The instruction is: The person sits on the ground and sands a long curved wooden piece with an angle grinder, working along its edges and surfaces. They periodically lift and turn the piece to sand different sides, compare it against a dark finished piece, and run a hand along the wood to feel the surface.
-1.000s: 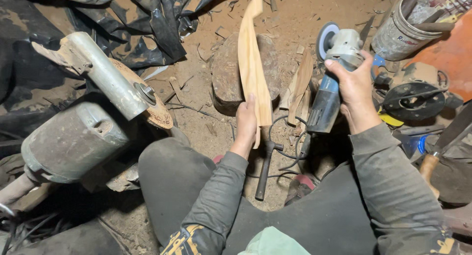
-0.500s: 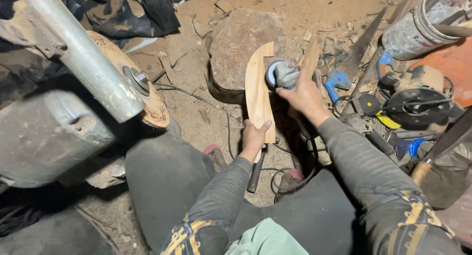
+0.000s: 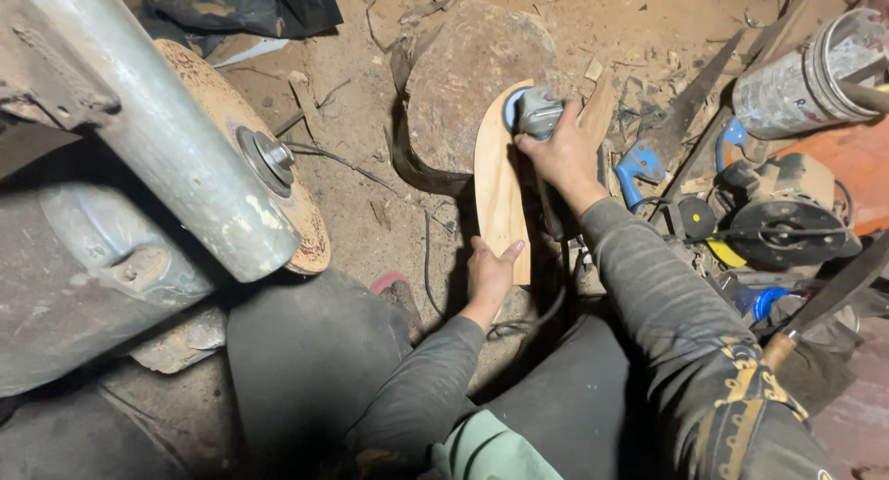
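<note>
Grinder (image 3: 535, 112) now down on plank (image 3: 501, 179) top edge; was lifted clear earlier. Right hand (image 3: 562, 156) clenched on grinder body. Left hand (image 3: 488, 272) grips plank's near end. Plank long axis runs away from body, propped against rock (image 3: 460, 77).

- A round bucket-like container (image 3: 804, 77) lies tilted at the upper right of the frame. Its wall is grey and smeared, its rim is ribbed, and a worn patch with small red marks sits on its side, too blurred to make out further.
- No clear label, sign or screen shows anywhere else in the frame.
- A flat orange surface (image 3: 857, 170) sits just below that container at the right edge; whether it is a package or a lid cannot be told.
</note>
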Demonstrator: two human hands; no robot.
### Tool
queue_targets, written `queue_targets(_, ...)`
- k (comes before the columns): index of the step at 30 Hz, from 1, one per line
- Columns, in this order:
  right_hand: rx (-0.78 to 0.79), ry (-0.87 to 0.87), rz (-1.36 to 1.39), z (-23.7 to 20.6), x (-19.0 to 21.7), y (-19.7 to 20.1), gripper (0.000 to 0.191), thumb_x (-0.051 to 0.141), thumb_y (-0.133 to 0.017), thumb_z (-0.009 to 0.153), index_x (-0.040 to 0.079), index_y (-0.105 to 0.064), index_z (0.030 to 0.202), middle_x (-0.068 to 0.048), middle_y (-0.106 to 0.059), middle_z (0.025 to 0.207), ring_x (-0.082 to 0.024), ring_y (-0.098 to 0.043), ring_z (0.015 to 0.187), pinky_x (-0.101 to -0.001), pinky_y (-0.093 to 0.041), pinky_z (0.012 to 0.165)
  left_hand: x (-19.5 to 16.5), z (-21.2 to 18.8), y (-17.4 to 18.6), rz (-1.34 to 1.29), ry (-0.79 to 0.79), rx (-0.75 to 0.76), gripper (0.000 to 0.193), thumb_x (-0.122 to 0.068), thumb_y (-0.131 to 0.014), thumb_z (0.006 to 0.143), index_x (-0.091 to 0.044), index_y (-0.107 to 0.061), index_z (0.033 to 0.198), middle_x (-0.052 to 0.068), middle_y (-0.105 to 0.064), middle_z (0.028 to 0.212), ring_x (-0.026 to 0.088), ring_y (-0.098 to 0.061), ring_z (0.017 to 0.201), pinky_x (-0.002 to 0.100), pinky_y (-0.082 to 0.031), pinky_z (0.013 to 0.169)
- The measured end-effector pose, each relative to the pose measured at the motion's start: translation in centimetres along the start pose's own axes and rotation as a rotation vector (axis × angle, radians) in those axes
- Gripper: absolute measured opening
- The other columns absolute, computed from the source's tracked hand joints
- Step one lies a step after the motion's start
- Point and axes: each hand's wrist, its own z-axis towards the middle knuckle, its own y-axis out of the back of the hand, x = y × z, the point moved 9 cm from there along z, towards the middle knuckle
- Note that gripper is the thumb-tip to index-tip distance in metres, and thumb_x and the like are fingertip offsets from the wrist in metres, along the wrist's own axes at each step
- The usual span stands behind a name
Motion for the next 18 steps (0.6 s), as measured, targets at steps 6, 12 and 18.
queue_targets(6,0.196,0.084,-0.009,-1.6,2.0,-1.9,0.089,0.041,-0.083,0.080,0.003,-0.033,0.143,-0.033,-0.070,0.100,-0.050,-0.070,0.093,-0.0526,-0.056,0.080,-0.4,-0.3,0.1,-0.013,0.028,0.002,0.094,-0.049,-0.076,0.086,0.009,-0.030,0.144,0.038,-0.056,0.128,0.048,-0.060,0.118,0.048,-0.050,0.100)
queue_targets(12,0.204,0.016,-0.005,-0.1,1.7,-1.5,0.089,0.042,-0.083,0.079,0.003,-0.034,0.142,-0.032,-0.070,0.104,-0.048,-0.070,0.096,-0.0511,-0.057,0.084,-0.2,-0.5,0.0,0.041,0.100,0.027,0.089,-0.049,-0.073,0.088,0.008,-0.036,0.144,0.035,-0.060,0.129,0.046,-0.062,0.120,0.047,-0.051,0.103)
queue_targets(18,0.034,-0.156,0.061,3.9,-2.3,1.0,0.087,0.043,-0.086,0.079,0.001,-0.036,0.138,-0.032,-0.067,0.116,-0.047,-0.066,0.110,-0.0500,-0.053,0.093,-1.0,-0.7,0.5,0.018,0.043,-0.026,0.089,-0.046,-0.076,0.086,0.010,-0.034,0.141,0.037,-0.058,0.128,0.047,-0.061,0.120,0.047,-0.050,0.101)
